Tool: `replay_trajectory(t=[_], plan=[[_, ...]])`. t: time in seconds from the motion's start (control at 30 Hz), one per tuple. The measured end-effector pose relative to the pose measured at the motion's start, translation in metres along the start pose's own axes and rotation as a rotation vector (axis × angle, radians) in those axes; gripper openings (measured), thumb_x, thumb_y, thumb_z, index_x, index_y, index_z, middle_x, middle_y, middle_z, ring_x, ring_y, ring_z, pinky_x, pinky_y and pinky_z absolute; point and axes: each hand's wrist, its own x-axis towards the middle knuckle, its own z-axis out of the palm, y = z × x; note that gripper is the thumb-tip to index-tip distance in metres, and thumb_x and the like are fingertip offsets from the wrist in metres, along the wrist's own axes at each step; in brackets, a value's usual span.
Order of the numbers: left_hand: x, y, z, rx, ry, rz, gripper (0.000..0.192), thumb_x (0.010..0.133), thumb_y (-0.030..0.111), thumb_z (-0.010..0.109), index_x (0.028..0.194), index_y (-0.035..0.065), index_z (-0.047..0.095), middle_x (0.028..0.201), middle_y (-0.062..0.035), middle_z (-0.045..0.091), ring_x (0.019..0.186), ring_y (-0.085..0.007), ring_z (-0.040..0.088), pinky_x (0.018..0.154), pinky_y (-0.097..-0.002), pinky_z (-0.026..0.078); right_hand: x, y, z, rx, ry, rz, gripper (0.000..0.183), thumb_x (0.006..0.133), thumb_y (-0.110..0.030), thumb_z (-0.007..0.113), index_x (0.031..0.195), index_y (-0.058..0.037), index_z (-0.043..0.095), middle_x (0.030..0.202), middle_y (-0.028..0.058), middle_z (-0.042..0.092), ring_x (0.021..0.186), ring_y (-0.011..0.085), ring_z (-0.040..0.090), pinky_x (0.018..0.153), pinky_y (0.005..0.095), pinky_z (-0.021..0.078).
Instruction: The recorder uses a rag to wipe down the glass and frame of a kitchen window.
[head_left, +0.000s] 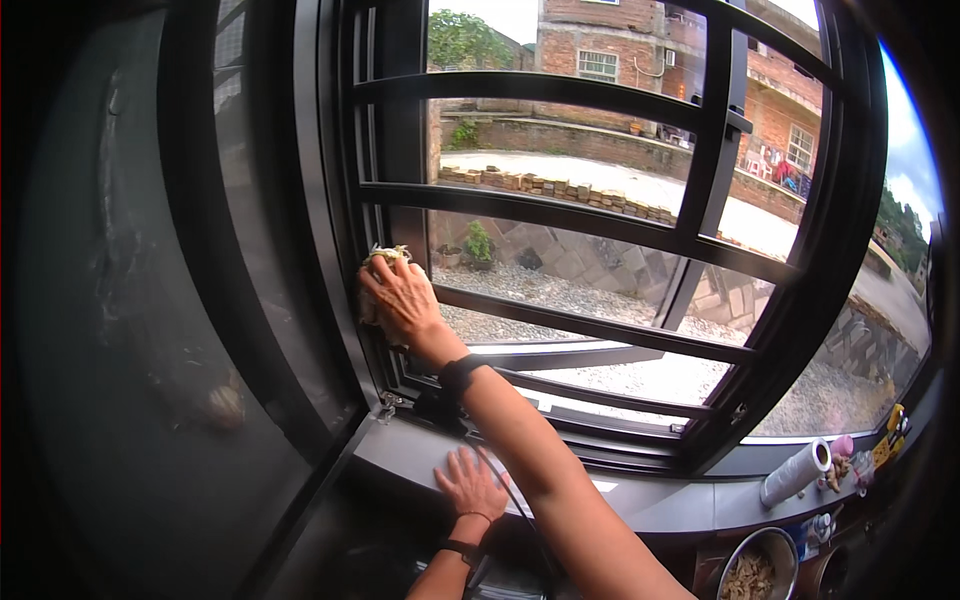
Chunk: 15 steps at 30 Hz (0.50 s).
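Note:
My right hand (405, 296) grips a crumpled pale cloth (370, 309) and presses it on the left side of the dark metal window frame (386, 135). The fingers partly hide the cloth. Below, my left hand (472, 484) rests palm down on the grey windowsill (397, 450), fingers spread and nothing in it. A thin dark cord or rod (510, 487) runs beside the left hand. Horizontal dark bars (540, 199) cross the window, with an open sash (585, 358) outside them.
To the right on the sill stands a roll of clear plastic film (795, 472), with ginger (836, 472) beside it. Below is a metal pot (724, 577) of pale chopped pieces, near a bottle (817, 529). A glossy dark panel (97, 375) covers the left.

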Motion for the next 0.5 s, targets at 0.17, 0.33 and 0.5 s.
replay_trajectory(t=[0.17,0.33,0.5], plan=[[0.005,0.004,0.003,-0.149,-0.046,0.007,0.065,0.076,0.041,0.052,0.13,0.0069,0.037,0.136,-0.0208,0.028,0.129,-0.0371,0.02,0.1,-0.0618,0.01,-0.013,0.016,-0.017,-0.024,0.011,-0.008,0.019,0.077,-0.017,0.052,0.096,-0.0114,0.052,0.098,0.0068,0.048,0.087,0.0208,0.052,0.076,0.0311,0.042],[0.003,0.004,0.011,-0.199,0.047,-0.015,0.068,0.076,0.044,0.055,0.13,0.007,0.037,0.135,-0.0204,0.029,0.128,-0.0366,0.022,0.102,-0.0599,0.008,-0.058,0.044,-0.059,-0.078,0.064,-0.02,0.019,0.075,-0.016,0.053,0.092,-0.0097,0.051,0.094,0.0069,0.047,0.083,0.0203,0.051,0.075,0.0306,0.0424],[0.004,0.006,0.006,-0.18,0.03,-0.002,0.069,0.076,0.044,0.054,0.131,0.0068,0.036,0.135,-0.0203,0.029,0.129,-0.0362,0.021,0.103,-0.0589,0.009,-0.134,0.095,-0.142,-0.063,-0.009,0.015,0.029,0.069,-0.017,0.06,0.095,-0.0097,0.047,0.094,0.0074,0.045,0.088,0.0223,0.05,0.077,0.034,0.0438]])
